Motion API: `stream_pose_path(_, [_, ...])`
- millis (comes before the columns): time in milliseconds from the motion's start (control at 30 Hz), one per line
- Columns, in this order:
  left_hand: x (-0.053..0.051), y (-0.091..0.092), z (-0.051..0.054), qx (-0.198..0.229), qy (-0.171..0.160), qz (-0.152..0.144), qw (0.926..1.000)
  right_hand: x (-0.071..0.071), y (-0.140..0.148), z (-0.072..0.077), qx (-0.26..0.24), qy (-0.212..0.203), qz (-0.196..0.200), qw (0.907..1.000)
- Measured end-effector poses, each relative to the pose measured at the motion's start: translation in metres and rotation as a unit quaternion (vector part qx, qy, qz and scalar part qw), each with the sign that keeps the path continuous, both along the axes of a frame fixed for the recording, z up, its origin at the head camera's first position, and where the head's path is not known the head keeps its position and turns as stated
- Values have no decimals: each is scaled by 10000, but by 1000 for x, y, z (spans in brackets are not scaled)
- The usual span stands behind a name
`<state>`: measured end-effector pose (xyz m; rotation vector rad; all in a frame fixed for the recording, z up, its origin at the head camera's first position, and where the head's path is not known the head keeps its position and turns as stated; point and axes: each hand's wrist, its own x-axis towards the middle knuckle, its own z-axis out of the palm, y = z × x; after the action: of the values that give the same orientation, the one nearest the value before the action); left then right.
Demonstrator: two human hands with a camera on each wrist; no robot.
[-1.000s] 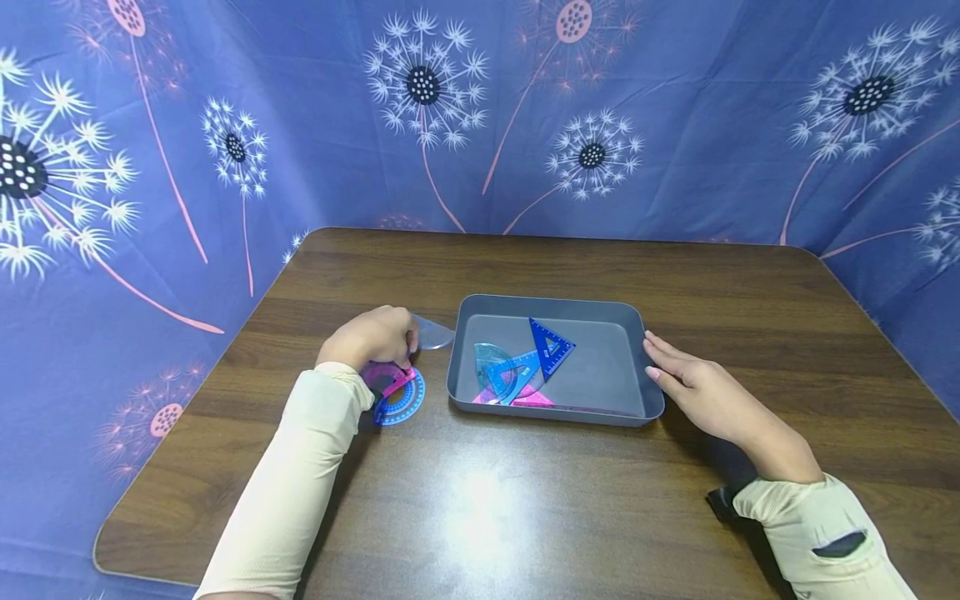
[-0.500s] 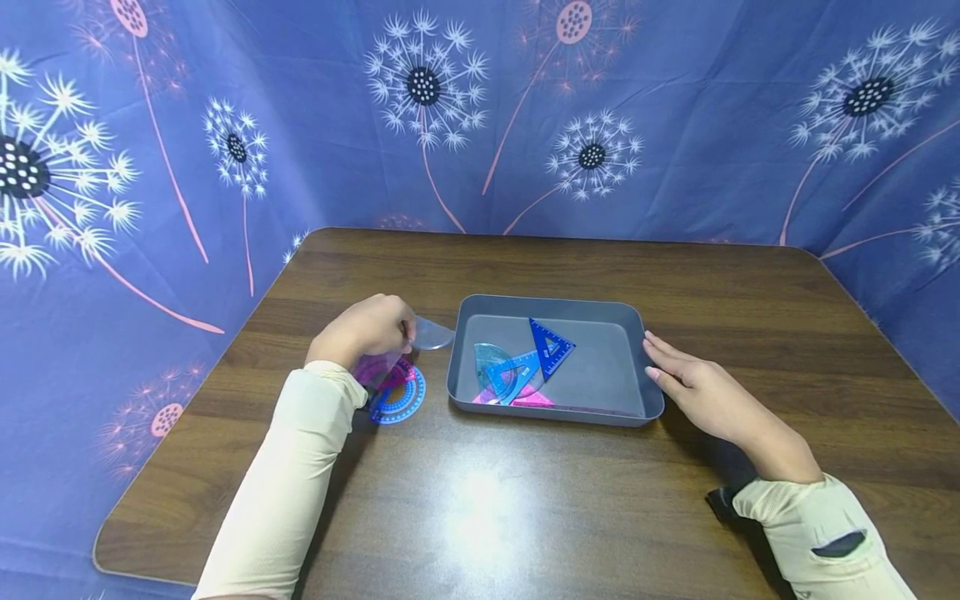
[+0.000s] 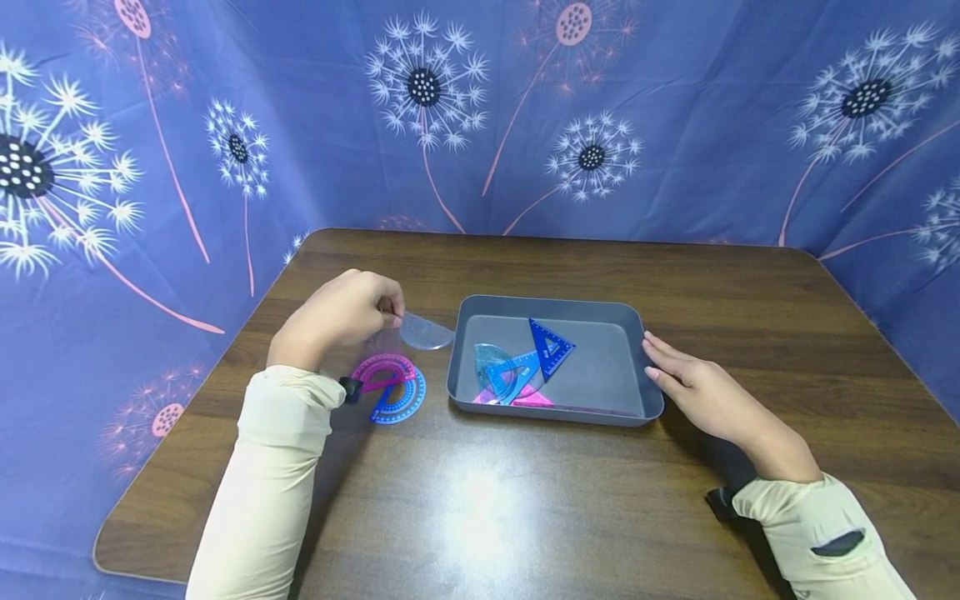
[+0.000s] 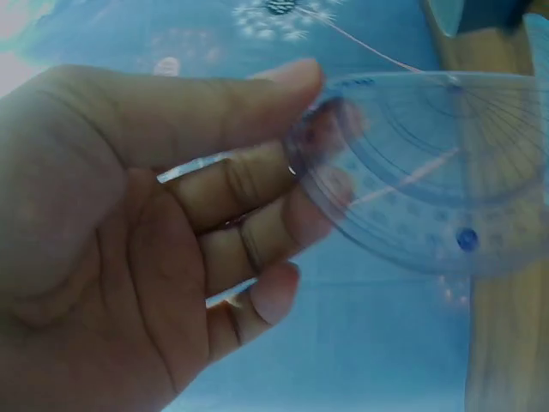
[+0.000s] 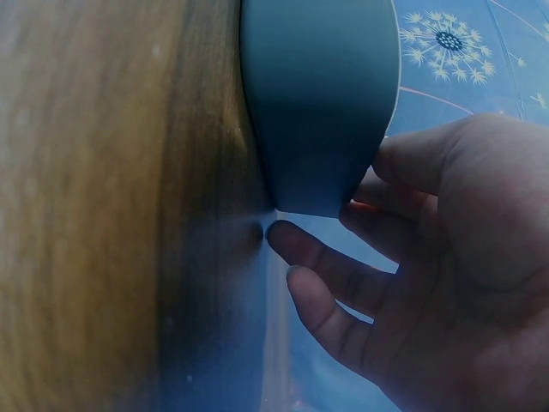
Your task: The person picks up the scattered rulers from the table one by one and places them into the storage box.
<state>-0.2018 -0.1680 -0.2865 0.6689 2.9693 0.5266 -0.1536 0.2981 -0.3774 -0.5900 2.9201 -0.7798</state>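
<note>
My left hand (image 3: 341, 312) pinches a clear protractor (image 4: 420, 172) between thumb and fingers, seen close up in the left wrist view. Another clear half-round piece (image 3: 426, 332) lies on the table between this hand and the tray. Below the hand, a pink protractor (image 3: 380, 367) overlaps a blue protractor (image 3: 405, 407). The grey tray (image 3: 611, 310) holds a dark blue set square (image 3: 553, 358), a light blue set square (image 3: 510, 387), a teal piece (image 3: 487, 358) and pink pieces (image 3: 534, 400). My right hand (image 3: 705, 392) touches the tray's right end with extended fingers.
The wooden table (image 3: 562, 508) has rounded far corners. A blue dandelion-patterned cloth (image 3: 315, 108) hangs behind it and along its left side.
My left hand has risen from the protractors and moved left and away, lifting the clear protractor. More of the pink one shows. The right hand and tray have stayed still.
</note>
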Motion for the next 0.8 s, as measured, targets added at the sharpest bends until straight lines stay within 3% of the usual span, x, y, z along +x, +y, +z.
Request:
stream_pose_path(300, [2,14,6,618,545,-299,9961,-1,1,-2,-48,-87,8,10000])
stream_pose_path(533, [0,31,-3,894,279,-422,9947,-1,1,-3,-74,-62,7,10000])
stream_pose_path(800, [-4,48,-16,766,77,-615,9951,-2,0,-2,-74,33,13,10000])
